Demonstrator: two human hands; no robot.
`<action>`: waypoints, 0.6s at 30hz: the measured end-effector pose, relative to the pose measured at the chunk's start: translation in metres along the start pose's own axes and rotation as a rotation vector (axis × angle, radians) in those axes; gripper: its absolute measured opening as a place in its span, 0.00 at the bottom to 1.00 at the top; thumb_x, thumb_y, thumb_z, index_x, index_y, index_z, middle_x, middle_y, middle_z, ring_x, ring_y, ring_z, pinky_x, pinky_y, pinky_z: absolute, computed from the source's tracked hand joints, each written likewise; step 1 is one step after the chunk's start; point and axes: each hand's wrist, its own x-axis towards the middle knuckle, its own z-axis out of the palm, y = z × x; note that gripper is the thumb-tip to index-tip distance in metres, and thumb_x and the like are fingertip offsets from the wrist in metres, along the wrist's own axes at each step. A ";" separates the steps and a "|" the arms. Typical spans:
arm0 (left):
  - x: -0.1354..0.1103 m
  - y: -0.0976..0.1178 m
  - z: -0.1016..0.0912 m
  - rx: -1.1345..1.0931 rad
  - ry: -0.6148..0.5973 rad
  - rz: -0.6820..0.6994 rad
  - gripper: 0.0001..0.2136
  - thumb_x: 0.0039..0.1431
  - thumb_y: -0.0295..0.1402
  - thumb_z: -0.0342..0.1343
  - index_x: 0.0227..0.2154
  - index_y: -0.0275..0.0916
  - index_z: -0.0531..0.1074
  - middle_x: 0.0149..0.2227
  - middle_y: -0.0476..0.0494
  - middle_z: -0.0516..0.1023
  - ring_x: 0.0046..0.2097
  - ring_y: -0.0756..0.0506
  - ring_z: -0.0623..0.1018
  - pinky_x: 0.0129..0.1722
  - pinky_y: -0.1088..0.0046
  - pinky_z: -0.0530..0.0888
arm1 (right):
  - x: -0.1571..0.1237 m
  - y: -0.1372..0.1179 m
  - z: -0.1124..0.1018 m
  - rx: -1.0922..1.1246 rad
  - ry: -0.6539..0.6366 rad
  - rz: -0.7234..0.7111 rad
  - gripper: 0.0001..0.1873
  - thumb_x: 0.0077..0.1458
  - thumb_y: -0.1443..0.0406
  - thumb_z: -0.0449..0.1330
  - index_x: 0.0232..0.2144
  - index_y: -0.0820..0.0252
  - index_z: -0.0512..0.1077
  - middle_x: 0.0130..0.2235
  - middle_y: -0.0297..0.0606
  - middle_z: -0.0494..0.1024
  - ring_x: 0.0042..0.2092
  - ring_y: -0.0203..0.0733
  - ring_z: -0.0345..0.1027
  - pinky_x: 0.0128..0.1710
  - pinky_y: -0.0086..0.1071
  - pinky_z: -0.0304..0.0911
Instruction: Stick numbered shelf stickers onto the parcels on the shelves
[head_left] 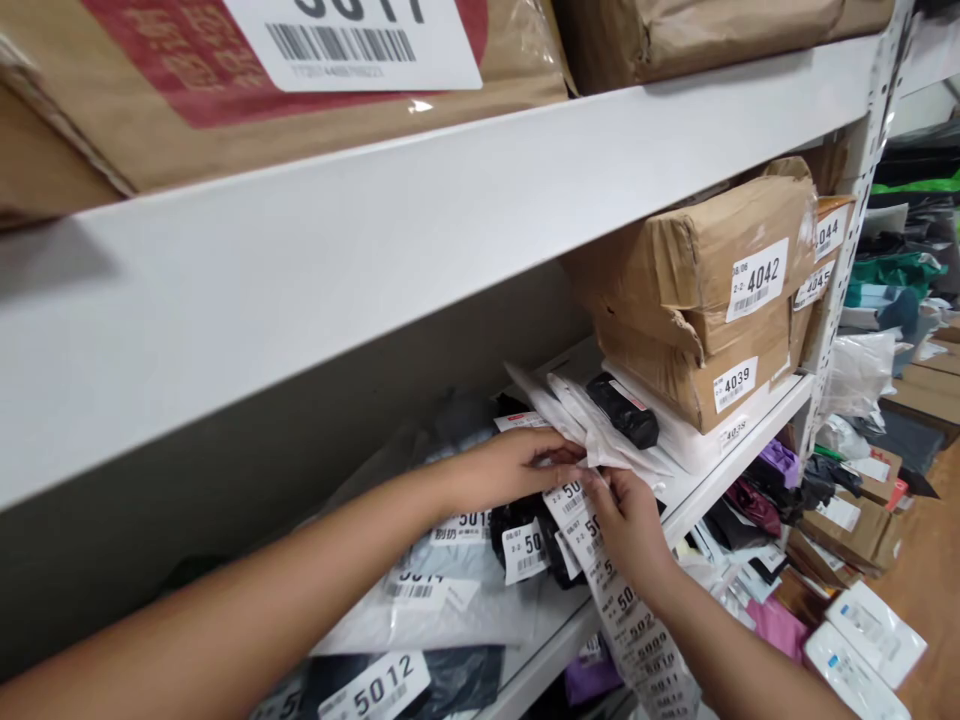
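A long strip of printed number labels [626, 595] hangs down over the shelf edge from between my hands. My right hand [630, 520] is closed, pinching the strip near its top between thumb and fingers. Against it, my left hand [529, 465] has its fingers bent together at the strip's upper end; the exact contact is partly hidden. Just beyond my fingertips lie white plastic mailers [577, 410] and a small black wrapped packet [624, 410]. Below my left hand is a black bag with a label [523, 552] whose number is partly covered.
Cardboard boxes labelled 4042 [697, 255] and 4039 [705, 375] are stacked at right on the shelf. A white shelf beam [420, 240] crosses overhead. Pale bagged parcels [360, 620] lie at left. A perforated upright [844, 270] stands at right, with parcels [862, 520] on the floor beyond.
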 end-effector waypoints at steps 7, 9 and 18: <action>0.001 -0.002 0.007 0.151 0.056 -0.054 0.14 0.60 0.44 0.49 0.28 0.39 0.69 0.31 0.48 0.75 0.37 0.46 0.74 0.37 0.74 0.68 | 0.002 -0.006 -0.002 0.094 -0.001 0.058 0.21 0.53 0.49 0.52 0.19 0.57 0.62 0.20 0.28 0.58 0.25 0.34 0.49 0.24 0.30 0.47; 0.001 0.000 0.009 0.185 0.069 -0.046 0.13 0.61 0.42 0.47 0.27 0.40 0.68 0.30 0.48 0.74 0.36 0.47 0.74 0.36 0.74 0.68 | 0.002 -0.006 -0.003 0.122 -0.012 0.075 0.19 0.52 0.50 0.53 0.20 0.57 0.62 0.20 0.29 0.60 0.24 0.34 0.50 0.24 0.30 0.48; 0.004 0.006 0.022 0.618 0.120 0.008 0.09 0.65 0.34 0.47 0.32 0.39 0.70 0.34 0.44 0.73 0.39 0.43 0.74 0.45 0.67 0.71 | 0.003 0.002 -0.004 -0.051 0.038 -0.008 0.22 0.52 0.49 0.54 0.16 0.56 0.59 0.17 0.28 0.58 0.23 0.34 0.48 0.23 0.30 0.46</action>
